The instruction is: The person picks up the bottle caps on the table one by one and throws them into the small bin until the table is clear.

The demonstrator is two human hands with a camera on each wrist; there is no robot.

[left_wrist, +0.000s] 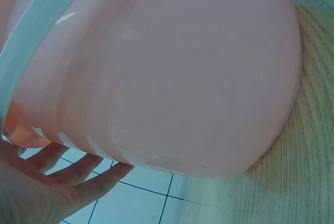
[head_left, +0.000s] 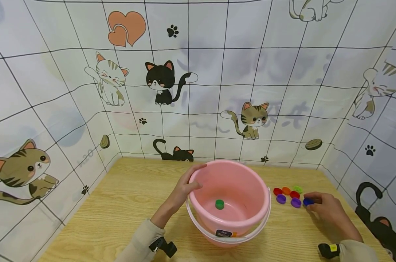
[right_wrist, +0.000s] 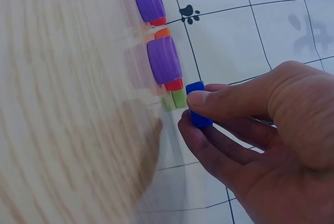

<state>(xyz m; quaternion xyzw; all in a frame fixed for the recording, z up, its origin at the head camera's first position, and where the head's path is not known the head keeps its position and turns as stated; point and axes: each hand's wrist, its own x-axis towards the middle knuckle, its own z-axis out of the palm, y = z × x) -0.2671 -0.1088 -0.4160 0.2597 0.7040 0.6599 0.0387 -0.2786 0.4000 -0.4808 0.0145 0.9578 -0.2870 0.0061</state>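
A pink bucket (head_left: 230, 178) stands on the wooden table, its white handle (head_left: 230, 240) lowered toward the near side. My left hand (head_left: 184, 187) holds its left rim, thumb over the edge and fingers along the outer wall. Inside, on the bottom, lies a green bottle cap (head_left: 219, 204). To the right of the bucket my right hand (head_left: 329, 211) pinches a blue bottle cap (right_wrist: 198, 104) between thumb and fingers, lifted off the table in the right wrist view. Beside it sit purple caps (head_left: 295, 202), red caps (head_left: 294, 195), an orange cap (head_left: 286, 190) and a light green cap (head_left: 297, 189).
The wooden table (head_left: 125, 203) ends at the back and right against a white gridded sheet (head_left: 204, 65) printed with cartoon cats. The bucket's raised wall separates the loose caps from my left hand.
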